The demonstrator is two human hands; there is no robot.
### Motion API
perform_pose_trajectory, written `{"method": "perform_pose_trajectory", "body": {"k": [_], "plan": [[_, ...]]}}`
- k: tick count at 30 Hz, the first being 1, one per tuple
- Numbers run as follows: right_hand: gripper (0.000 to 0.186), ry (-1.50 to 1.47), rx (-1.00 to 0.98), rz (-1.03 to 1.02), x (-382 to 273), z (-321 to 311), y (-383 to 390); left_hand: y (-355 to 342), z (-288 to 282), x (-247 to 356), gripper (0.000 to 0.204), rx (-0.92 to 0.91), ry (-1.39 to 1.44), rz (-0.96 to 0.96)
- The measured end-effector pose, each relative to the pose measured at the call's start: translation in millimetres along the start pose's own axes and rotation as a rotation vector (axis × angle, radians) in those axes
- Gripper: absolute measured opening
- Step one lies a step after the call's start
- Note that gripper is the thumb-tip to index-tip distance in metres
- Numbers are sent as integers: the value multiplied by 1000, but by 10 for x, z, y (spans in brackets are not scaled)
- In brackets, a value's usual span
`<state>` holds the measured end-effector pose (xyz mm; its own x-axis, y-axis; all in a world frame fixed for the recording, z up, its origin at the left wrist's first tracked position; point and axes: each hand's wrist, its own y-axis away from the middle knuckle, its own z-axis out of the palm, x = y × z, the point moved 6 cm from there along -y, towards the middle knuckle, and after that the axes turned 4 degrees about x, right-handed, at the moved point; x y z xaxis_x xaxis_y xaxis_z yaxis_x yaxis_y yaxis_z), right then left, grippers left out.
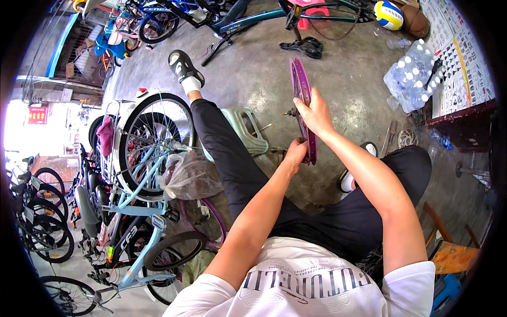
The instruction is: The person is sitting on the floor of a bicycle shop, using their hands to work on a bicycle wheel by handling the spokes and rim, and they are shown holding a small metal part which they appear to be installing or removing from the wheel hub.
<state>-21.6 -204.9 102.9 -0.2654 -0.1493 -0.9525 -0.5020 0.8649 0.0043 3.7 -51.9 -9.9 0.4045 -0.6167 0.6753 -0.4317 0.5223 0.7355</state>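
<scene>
A purple bicycle wheel without a tyre stands almost edge-on between my legs, with its hub axle pointing left. My right hand grips it partway up on the right, thumb reaching toward the spokes near the hub. Lower down, my left hand is closed on the near part of the rim, its fingertips partly hidden. Whether it also pinches a spoke or other small part, I cannot make out.
A pale green plastic stool stands beside my left leg. Light blue bicycles and a clear plastic bag crowd the left. A black saddle lies ahead; packed water bottles and a sprocket are right.
</scene>
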Motion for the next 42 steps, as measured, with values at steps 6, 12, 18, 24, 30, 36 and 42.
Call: {"method": "perform_pose_trajectory", "body": {"k": [6,12,18,24,30,36,42], "plan": [[36,6,66,-3,45,-56,-8,-131,-107,-73,41,176,-186,108],[35,5,129,5,125,-169,-39,-60,-85,57,42,323,-440,266],[33,-16,91,20,160,-190,-8,78,-3,117,37,344,-564,297],[32,-23,25,-12,178,-173,-16,20,41,-125,30,-72,124,-99],[32,40,-13,-30,112,-151,52,63,55,-243,28,-95,219,-114],[52,481,-27,-32,-15,-294,209,69,62,-349,25,-131,55,-120],[76,537,-71,-78,-75,-562,-255,117,69,-557,26,-130,-36,-61]]}}
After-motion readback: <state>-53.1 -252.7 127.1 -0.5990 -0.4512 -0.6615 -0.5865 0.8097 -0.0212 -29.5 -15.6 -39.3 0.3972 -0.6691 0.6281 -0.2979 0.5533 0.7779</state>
